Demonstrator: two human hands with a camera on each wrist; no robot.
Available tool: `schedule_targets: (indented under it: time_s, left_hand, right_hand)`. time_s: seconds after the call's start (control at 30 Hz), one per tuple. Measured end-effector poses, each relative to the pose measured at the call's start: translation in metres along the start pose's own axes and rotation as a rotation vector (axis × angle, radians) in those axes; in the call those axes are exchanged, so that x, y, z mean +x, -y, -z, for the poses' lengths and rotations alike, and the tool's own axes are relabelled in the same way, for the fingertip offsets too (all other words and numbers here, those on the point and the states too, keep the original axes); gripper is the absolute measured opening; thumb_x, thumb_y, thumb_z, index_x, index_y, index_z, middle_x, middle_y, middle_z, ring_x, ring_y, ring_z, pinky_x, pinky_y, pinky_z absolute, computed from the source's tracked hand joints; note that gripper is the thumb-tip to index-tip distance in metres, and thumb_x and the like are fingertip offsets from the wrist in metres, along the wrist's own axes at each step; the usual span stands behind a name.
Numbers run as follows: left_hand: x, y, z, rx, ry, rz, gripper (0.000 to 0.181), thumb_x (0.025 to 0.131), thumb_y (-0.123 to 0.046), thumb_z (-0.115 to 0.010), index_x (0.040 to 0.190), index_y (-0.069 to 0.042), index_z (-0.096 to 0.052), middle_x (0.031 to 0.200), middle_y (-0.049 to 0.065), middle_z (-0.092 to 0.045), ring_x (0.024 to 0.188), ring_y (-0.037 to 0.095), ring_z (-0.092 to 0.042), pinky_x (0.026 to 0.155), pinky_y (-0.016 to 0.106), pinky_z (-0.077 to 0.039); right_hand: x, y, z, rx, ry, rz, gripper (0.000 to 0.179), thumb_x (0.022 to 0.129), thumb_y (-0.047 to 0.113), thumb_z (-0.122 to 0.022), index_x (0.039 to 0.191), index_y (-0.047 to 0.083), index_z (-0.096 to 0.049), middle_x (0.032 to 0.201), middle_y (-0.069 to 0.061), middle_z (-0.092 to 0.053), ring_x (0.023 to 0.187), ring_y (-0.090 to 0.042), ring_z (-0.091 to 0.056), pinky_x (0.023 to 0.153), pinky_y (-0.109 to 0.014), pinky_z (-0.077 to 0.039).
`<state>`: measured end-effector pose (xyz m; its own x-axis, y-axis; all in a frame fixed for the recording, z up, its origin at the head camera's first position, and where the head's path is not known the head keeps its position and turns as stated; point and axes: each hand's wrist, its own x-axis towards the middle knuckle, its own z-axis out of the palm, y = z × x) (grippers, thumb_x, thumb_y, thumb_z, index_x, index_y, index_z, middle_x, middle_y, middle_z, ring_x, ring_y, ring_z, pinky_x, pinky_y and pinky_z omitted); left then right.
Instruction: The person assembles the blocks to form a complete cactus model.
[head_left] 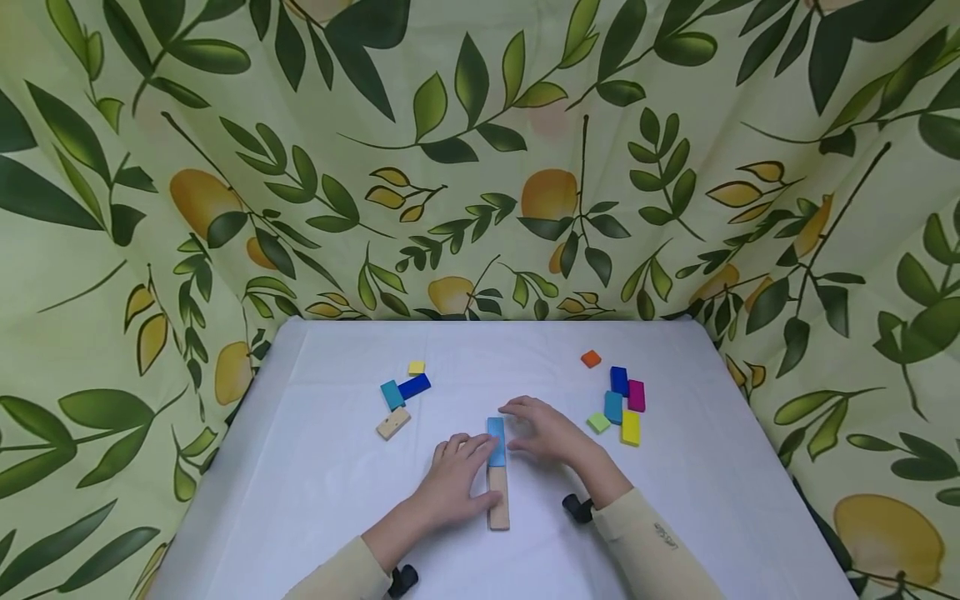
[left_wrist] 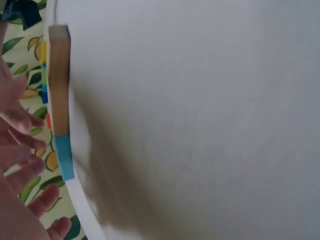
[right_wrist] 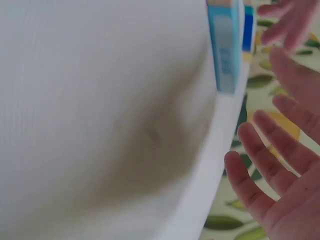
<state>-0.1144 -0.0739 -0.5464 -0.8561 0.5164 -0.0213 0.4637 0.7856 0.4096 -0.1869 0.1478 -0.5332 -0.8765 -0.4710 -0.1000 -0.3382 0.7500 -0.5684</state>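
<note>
A light blue block (head_left: pixel 497 442) and a plain wooden block (head_left: pixel 498 500) lie end to end in a straight line at the middle of the table. My left hand (head_left: pixel 452 482) hovers along their left side, its fingertips overlapping the blue block from above and the thumb by the wooden one. The left wrist view shows a gap between that hand and the wooden block (left_wrist: pixel 59 80). To the right of the blue block is my right hand (head_left: pixel 546 431), fingers spread and relaxed. Nothing is held by either hand.
At the left lie a yellow block (head_left: pixel 416 367), a dark blue block (head_left: pixel 414 386), a teal block (head_left: pixel 392 395) and a wooden block (head_left: pixel 393 423). Several coloured blocks, including a magenta block (head_left: pixel 636 396) and an orange block (head_left: pixel 591 359), lie right. Leaf-patterned cloth (head_left: pixel 480 167) surrounds the table.
</note>
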Motion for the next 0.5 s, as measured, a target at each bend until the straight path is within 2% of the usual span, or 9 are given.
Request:
schedule_targets:
  time_s: [0.2,0.5]
  left_hand:
    - [0.006,0.005,-0.001,0.061,0.077,-0.024,0.072,0.089,-0.057,-0.067,0.151,-0.026,-0.048,0.161,-0.001,-0.040,0.143,0.030,-0.035,0.112,0.059,-0.031]
    - [0.006,0.008,-0.009,0.051,0.099,-0.018,0.067,0.091,-0.055,-0.066,0.151,-0.030,-0.047,0.161,-0.004,-0.038,0.142,0.028,-0.036,0.112,0.057,-0.030]
  right_hand:
    - [-0.011,-0.020,0.020,0.073,-0.073,-0.122,0.055,0.086,0.013,-0.081,0.137,0.021,-0.063,0.135,-0.003,-0.063,0.121,-0.027,-0.060,0.100,-0.051,-0.052]
    - [-0.038,-0.058,0.048,0.067,-0.132,-0.196,0.044,0.087,0.006,-0.077,0.129,0.011,-0.067,0.128,-0.010,-0.066,0.119,-0.032,-0.060,0.098,-0.053,-0.052]
